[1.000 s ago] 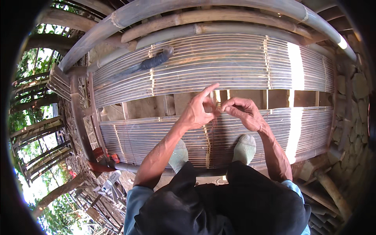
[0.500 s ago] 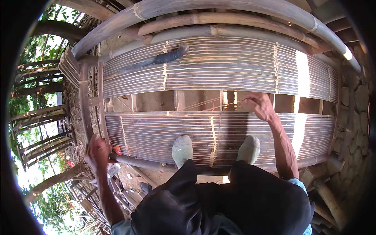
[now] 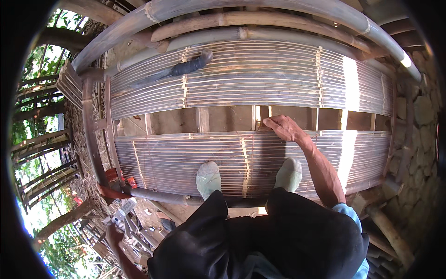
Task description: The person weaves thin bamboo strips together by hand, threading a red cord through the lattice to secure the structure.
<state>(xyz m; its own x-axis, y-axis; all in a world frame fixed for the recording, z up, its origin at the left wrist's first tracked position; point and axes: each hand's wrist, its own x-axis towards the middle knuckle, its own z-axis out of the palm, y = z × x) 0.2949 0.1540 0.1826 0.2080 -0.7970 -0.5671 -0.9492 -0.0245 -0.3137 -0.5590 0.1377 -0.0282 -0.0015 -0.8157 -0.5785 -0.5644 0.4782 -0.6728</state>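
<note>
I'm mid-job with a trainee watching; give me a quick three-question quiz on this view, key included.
1. The right hand's fingertips are over: (a) the stone wall, (b) the gap between the slatted bamboo panels, (c) a thick bamboo rail?
2. True or false: a tool with a dark-wrapped handle lies on the far slatted panel.
3. How many pale-green socked feet rest on the near slatted panel?

Key: 1 b; 2 true; 3 two.

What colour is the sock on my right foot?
Pale grey-green fabric sock, clearest in the head view.
</note>
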